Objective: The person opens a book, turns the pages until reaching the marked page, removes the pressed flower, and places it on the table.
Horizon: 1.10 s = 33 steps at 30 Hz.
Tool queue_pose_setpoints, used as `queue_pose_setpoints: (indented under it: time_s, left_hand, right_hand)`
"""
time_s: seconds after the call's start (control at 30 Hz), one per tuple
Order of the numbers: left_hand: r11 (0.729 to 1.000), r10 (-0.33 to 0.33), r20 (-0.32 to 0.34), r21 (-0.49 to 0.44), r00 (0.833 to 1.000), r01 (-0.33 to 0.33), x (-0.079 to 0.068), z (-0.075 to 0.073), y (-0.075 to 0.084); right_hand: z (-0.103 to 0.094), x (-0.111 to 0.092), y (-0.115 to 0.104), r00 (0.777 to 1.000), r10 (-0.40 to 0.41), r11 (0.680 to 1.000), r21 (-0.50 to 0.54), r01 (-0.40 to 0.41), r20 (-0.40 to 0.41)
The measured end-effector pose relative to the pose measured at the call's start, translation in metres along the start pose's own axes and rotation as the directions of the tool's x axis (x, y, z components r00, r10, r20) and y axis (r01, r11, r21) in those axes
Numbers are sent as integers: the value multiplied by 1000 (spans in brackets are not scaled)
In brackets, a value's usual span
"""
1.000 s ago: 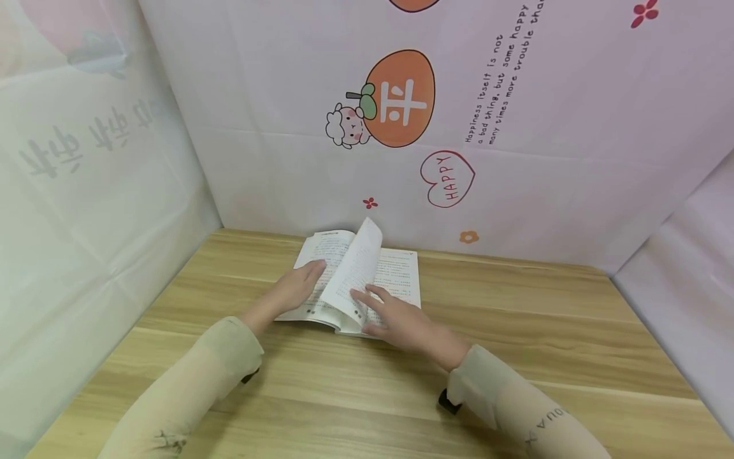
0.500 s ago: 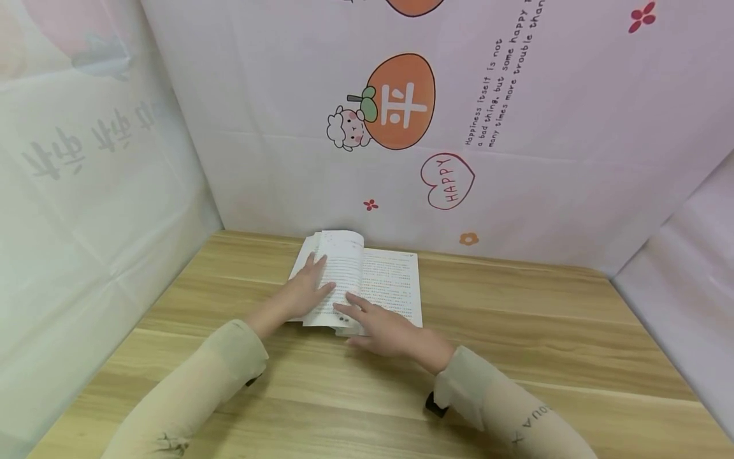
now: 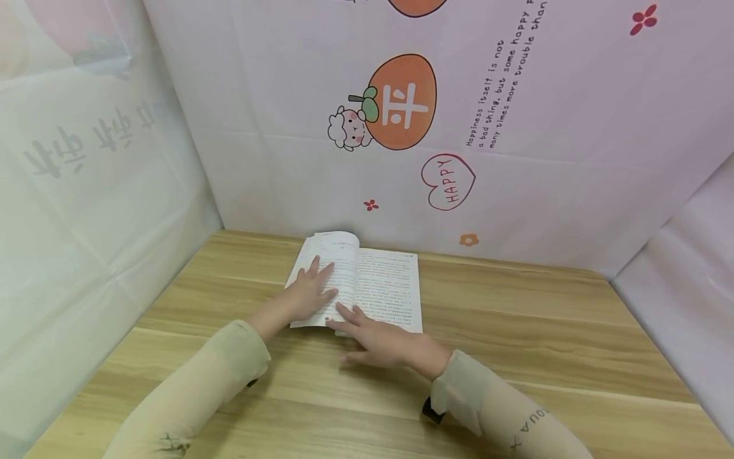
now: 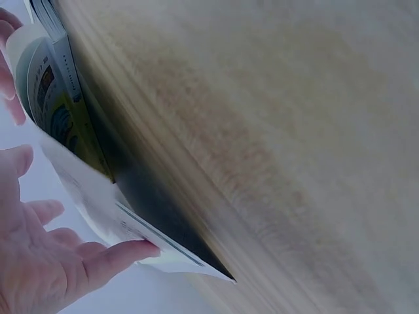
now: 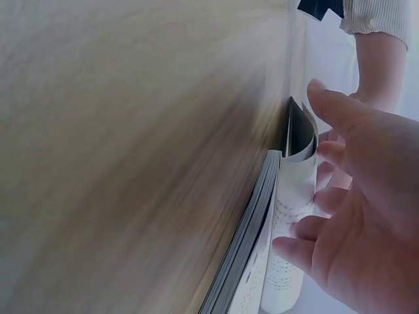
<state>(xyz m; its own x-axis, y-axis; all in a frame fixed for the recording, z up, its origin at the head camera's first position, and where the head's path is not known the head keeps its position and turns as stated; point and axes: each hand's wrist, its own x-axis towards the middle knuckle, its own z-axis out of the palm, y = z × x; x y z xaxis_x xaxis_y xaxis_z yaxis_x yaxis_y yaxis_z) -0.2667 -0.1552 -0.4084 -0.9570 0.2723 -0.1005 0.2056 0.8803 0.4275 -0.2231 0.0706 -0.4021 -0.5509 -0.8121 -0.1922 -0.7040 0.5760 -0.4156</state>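
Observation:
An open book (image 3: 387,280) with printed white pages lies on the wooden table, close to the back wall. My left hand (image 3: 306,294) rests spread on its left page, fingers fairly straight. Over the lower part of the book, near the spine, my right hand (image 3: 375,338) reaches with extended fingers; the fingertips are at the left page's lower edge. In the right wrist view the left pages (image 5: 291,196) bow upward beside a thicker page block (image 5: 245,248). The left wrist view shows part of a coloured cover (image 4: 62,121) beneath the curved pages.
The wood-grain table (image 3: 516,331) stretches around the book. A white printed cloth (image 3: 275,127) hangs as a wall behind it, and similar cloths rise at the left (image 3: 103,210) and right (image 3: 688,248).
A raised page has turned over from right to left and now lies on the left side. My left hand has moved onto it; my right hand has shifted left and toward the near edge.

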Motion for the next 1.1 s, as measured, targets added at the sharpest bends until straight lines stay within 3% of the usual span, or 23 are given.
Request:
queue_pose_setpoints:
  time_s: [0.2, 0.47, 0.7, 1.1]
  left_hand:
    - [1000, 12, 41, 27, 999, -13, 0, 1, 0]
    - [993, 86, 72, 77, 994, -92, -2, 1, 3]
    - [996, 27, 85, 85, 996, -35, -3, 0, 4]
    - [994, -17, 102, 107, 995, 6, 0, 2, 1]
  right_hand:
    - [1, 2, -2, 1000, -31, 1000, -7, 31, -5]
    - [2, 2, 1, 999, -46, 999, -14, 45, -21]
    - [-5, -5, 11, 996, -38, 999, -8, 37, -79]
    - [-14, -23, 28, 976, -39, 996, -82, 22, -213]
